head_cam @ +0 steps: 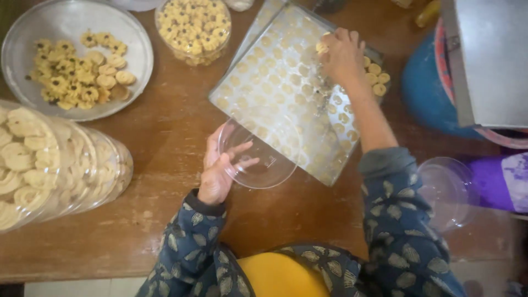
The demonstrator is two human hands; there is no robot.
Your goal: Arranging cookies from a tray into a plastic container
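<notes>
Mid-fill: left hand (215, 175) steadying empty clear tub (258, 155) at tray's (275, 93) 7 o'clock corner, fingers curled on its rim; right hand (342, 55) at tray's 1 o'clock, fingers pinched on a cookie (322, 48). Next move probably needs carrying it across to the tub. Bowl (71, 22) at 10 o'clock, filled jars (60, 165) at 9, lid (446, 190) at 4; path open.

Wood table (165, 209) w/ tray (264, 71), bowl (33, 33), cookie jars (77, 165)
</notes>
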